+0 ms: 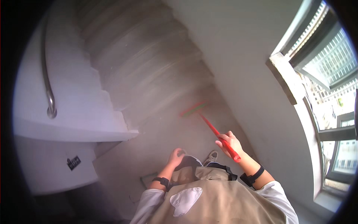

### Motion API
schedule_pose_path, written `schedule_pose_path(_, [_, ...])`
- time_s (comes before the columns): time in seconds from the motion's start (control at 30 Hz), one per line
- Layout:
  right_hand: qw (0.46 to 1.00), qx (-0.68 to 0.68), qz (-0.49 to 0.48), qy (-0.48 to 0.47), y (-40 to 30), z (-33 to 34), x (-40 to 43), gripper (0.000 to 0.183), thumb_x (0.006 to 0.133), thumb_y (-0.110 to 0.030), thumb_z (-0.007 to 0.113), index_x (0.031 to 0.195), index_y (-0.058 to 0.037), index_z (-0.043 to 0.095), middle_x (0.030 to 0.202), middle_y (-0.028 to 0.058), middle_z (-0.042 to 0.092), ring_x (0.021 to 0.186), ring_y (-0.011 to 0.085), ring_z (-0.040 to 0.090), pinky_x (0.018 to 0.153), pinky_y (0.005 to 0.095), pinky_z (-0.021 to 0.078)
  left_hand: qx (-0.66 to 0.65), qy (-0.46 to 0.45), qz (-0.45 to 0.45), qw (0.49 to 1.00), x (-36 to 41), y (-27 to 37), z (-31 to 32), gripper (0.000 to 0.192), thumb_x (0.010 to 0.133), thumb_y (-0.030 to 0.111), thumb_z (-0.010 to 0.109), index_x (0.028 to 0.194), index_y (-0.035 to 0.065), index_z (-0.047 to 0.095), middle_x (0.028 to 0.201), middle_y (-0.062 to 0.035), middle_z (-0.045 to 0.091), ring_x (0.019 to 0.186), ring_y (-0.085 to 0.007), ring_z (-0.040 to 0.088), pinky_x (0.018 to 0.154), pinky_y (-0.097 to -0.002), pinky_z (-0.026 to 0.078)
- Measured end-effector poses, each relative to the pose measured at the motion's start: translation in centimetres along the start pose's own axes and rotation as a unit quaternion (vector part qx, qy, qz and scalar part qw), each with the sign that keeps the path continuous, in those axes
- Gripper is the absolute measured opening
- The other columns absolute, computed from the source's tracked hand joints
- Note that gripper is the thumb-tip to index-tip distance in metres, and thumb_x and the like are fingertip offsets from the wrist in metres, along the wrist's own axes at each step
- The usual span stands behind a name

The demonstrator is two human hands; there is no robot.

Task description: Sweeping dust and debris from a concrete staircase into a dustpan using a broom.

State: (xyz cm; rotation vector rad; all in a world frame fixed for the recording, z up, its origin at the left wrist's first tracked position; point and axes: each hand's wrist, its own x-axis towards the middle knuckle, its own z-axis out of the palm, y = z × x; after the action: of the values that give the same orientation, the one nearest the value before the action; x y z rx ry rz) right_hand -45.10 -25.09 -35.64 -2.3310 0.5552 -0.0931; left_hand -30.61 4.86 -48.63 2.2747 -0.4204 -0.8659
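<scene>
My right hand (230,144) is wrapped around the red handle (211,127) of a broom, close to the handle's top end. The broom's red and green head (194,109) is blurred and rests low by the foot of the concrete stairs (145,64), ahead of me. My left hand (176,157) hangs by my left thigh with its fingers loosely curled, and nothing shows in it. One sneaker (211,157) of mine stands on the landing floor (165,134), beneath my beige apron (223,198).
A metal handrail (47,92) runs along the white stair wall (72,84) at left. To the right, a plain wall (237,56) leads to an open window (327,64) with a projecting sill (282,78). A dark green frame-like object (146,180), partly hidden, lies near my left forearm.
</scene>
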Motion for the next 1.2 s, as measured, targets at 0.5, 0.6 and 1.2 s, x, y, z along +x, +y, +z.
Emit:
schedule_pose_path(0.5, [0.815,0.114,0.475,-0.312,11.4,7.2,-7.5,0.023,0.087,-0.022,0.056,0.100,-0.0046,0.051,0.085,0.0162,0.055,0.062,0.0263,0.057,0.052,0.0428,0.0496,-0.089,0.244,-0.493,0.830,-44.2,-35.6,6.2,0.034,0.074,0.024,0.066,0.100,0.0027,0.063,0.097,-0.0190,0.065,0.093,-0.0324,0.062,0.084,-0.0367,0.049])
schedule_pose_path(0.6, [0.867,-0.182,0.394,-0.245,10.7,9.5,-8.4,0.033,0.085,-0.029,0.059,0.095,0.0012,0.055,0.068,0.0131,0.058,0.047,0.0256,0.056,0.044,0.0389,0.0489,-0.175,0.257,-0.467,0.828,-45.8,-37.9,7.0,0.036,0.075,0.027,0.066,0.101,0.0027,0.062,0.098,-0.0187,0.065,0.094,-0.0309,0.062,0.084,-0.0376,0.049])
schedule_pose_path(1.2, [0.818,-0.425,0.017,-0.387,-15.9,35.4,1.9,0.051,0.093,-0.047,0.037,0.104,-0.0038,0.062,0.102,0.0206,0.063,0.099,0.0370,0.060,0.087,0.0453,0.0468,0.071,0.435,-0.421,0.793,-44.8,-55.8,-9.2,0.064,0.090,0.035,0.054,0.133,-0.0073,0.033,0.134,-0.0271,0.038,0.124,-0.0399,0.038,0.105,-0.0437,0.031])
